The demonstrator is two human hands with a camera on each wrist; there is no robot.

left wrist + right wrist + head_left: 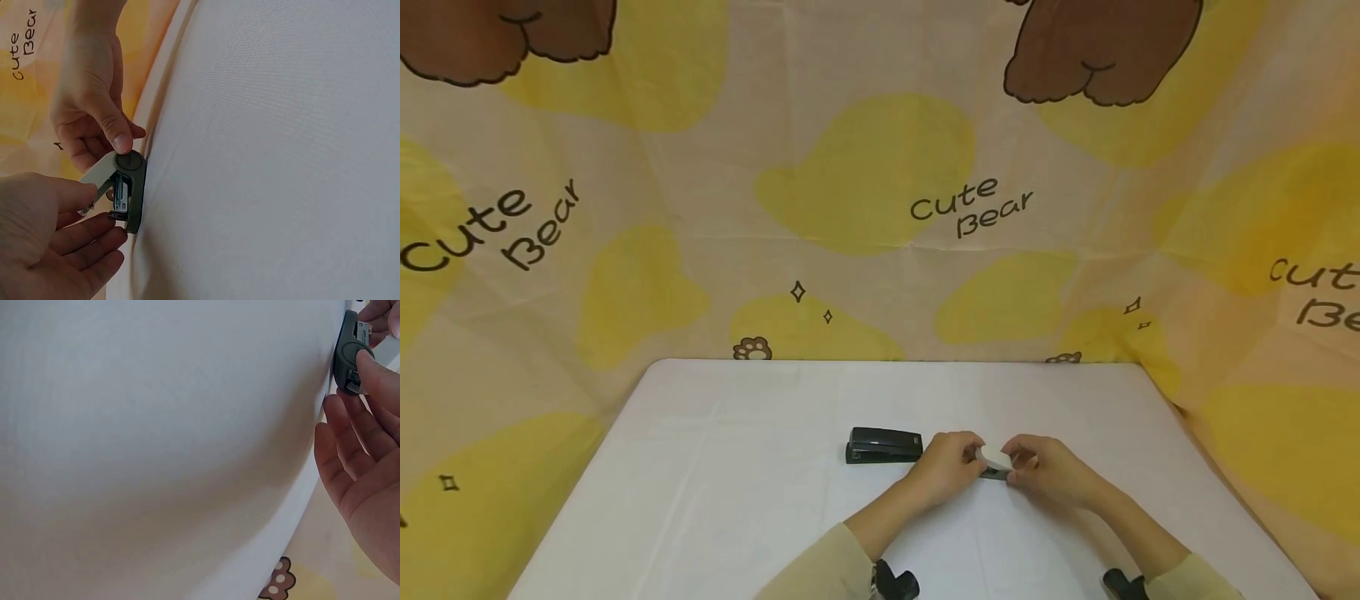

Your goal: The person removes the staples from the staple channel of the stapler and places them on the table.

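**Small stapler (995, 460) spread apart between your left hand (946, 465) and your right hand (1054, 469)**

Position: you have the small stapler over the right-of-centre part of the white bench (737, 467), in the gap between your hands. Whether its underside touches the cloth, I cannot tell.

Stapler: white arm (101, 169) stands angled away from the dark grey-green base (139, 197); the two meet at a round pivot (129, 160). A metal channel (121, 195) shows in the gap between them.

Left fingers: you pinch the white arm near its free end, thumb laid over it. Your other fingers reach out beside the far end of the base, loosely bent.

Right fingers: narrow, holding the pivot end. Your thumb presses on the round pivot; a fingertip lies against that same end, and the remaining fingers extend, slightly curved.

Nearby: a black stapler (884, 446) lies lengthwise just left of your left hand. In the head view its right end meets the outline of your hand; contact cannot be told.

Surroundings: you wear light sleeves (820, 571), with a black wrist device (897, 581) by the left cuff. Behind the bench hangs a patterned cloth (850, 275) with yellow patches and "Cute Bear" lettering.
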